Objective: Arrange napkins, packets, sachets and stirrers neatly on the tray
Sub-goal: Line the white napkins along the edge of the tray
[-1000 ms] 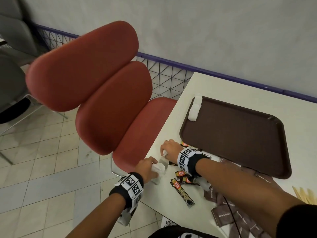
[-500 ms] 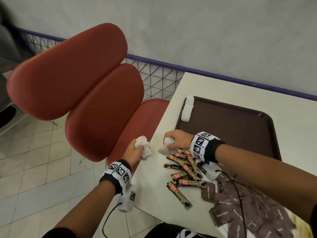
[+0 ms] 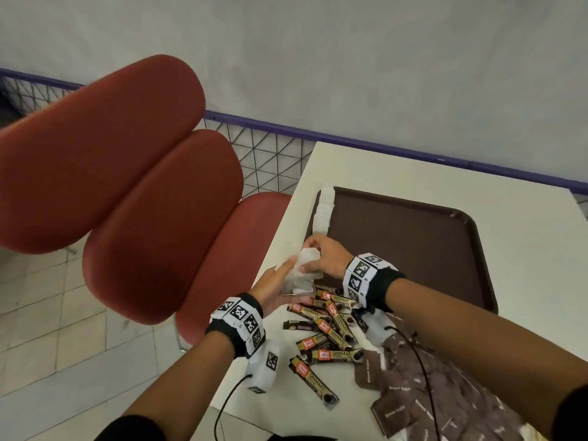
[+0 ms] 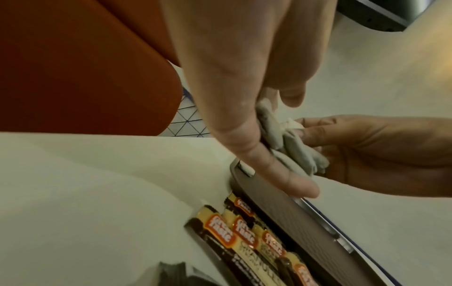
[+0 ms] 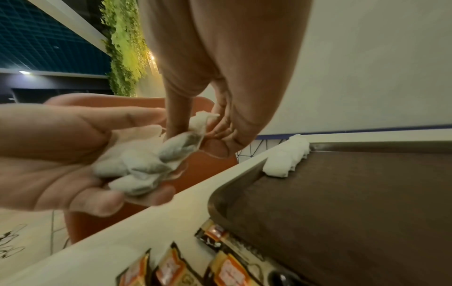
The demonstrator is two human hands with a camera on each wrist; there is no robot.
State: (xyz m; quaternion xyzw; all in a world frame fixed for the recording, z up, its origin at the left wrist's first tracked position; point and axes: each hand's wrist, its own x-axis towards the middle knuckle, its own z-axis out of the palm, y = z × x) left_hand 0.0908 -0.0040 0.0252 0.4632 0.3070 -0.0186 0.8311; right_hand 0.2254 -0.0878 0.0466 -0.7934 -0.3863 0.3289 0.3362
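Just left of centre in the head view, both hands meet over the desk [image 3: 525, 224] edge, at the near left corner of the brown tray [image 3: 413, 249]. The left hand [image 3: 273, 286] lies palm up with its fingers loosely spread, and a small heap of white sachets [image 3: 299, 275] rests in that open palm; the right wrist view shows them as soft filled pouches [image 5: 137, 164] piled across the fingers. The right hand [image 3: 324, 261] reaches in from the right, its grip clamped on one sachet from the heap: thumb and fingertips [image 5: 176, 123] pinch the pouch's top corner, and the pouch hangs between the two hands, touching the heap below it. In the left wrist view the same bundle [image 4: 288, 147] sits between the left fingers at centre and the right hand [image 4: 381, 154] at the right edge. A row of more white sachets [image 3: 324, 211] lies along the tray's left rim, above the hands in the frame. Below the hands, a scatter of coffee granule sticks [image 3: 324, 335] lies on the desk just beside the tray's near edge, some overlapping. Lower right, a loose spread of brown sugar packets [image 3: 423, 399] covers the desk, partly hidden by the right forearm. A red chair [image 3: 127, 186] fills the left half of the frame beside the desk.
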